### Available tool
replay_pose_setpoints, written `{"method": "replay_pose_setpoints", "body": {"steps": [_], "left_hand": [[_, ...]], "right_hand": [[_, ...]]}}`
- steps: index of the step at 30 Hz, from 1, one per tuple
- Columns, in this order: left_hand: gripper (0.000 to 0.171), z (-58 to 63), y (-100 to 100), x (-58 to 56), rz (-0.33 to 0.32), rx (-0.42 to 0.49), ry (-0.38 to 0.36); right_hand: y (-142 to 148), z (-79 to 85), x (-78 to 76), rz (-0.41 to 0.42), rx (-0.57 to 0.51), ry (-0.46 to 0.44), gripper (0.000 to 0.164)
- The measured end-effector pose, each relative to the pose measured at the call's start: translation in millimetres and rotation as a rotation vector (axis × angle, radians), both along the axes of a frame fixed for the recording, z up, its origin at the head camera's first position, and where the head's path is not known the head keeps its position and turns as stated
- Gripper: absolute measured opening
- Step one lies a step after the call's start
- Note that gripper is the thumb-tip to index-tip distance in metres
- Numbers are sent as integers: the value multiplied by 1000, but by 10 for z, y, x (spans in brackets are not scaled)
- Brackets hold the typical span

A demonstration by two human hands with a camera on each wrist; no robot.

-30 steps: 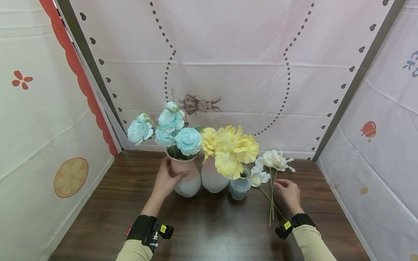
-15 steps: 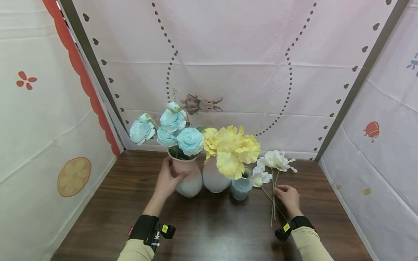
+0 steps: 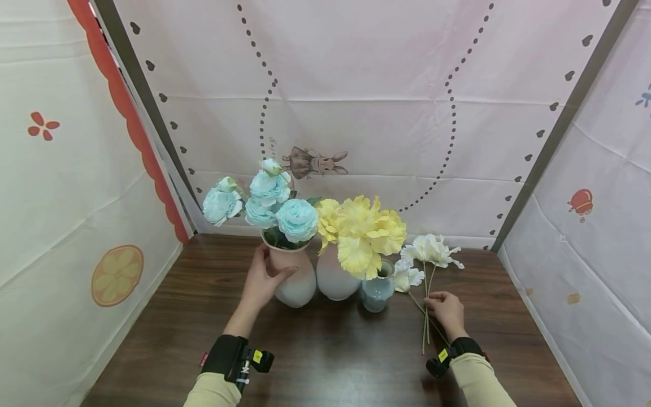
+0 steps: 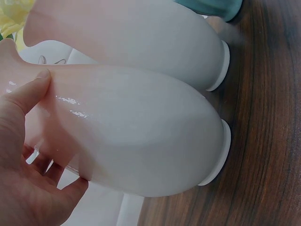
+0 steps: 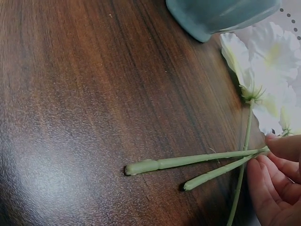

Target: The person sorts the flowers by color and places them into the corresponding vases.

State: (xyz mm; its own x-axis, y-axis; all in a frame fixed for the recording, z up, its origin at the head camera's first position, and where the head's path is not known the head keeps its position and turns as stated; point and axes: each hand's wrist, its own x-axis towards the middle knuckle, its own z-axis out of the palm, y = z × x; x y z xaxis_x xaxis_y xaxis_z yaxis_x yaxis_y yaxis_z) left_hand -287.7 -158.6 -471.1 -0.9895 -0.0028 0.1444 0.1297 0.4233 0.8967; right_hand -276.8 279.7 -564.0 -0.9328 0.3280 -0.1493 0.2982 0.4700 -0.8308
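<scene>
My left hand (image 3: 260, 282) grips the neck of a pink-and-white vase (image 3: 295, 282). In the left wrist view its thumb (image 4: 33, 92) lies along one side of the vase and the fingers curl round the other. Light blue flowers (image 3: 296, 220) stand in this vase. At the right, my right hand (image 3: 447, 312) pinches the green stems (image 5: 202, 160) of white flowers (image 3: 429, 250) between thumb and fingers. These flowers lie on the table with their stems crossed. How many stems the fingers hold is hard to tell.
A second pink-and-white vase (image 3: 335, 277) with yellow flowers (image 3: 361, 232) stands right beside the held one. To its right is a small blue-grey vase (image 3: 377, 294), close to the white blooms. Cloth walls (image 3: 356, 130) enclose the brown wooden table (image 3: 325, 362).
My right hand has moved slightly down along the stems, toward me. The left hand keeps its place on the vase. The whole head view has shifted a little.
</scene>
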Motion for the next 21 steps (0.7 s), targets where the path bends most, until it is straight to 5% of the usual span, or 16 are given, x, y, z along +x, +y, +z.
{"method": "replay_pose_setpoints", "body": {"steps": [21], "left_hand": [[93,-18,-5,-10,-4,11,-1]], "right_hand": [[25,59,36,-6,3,-39,28]]}}
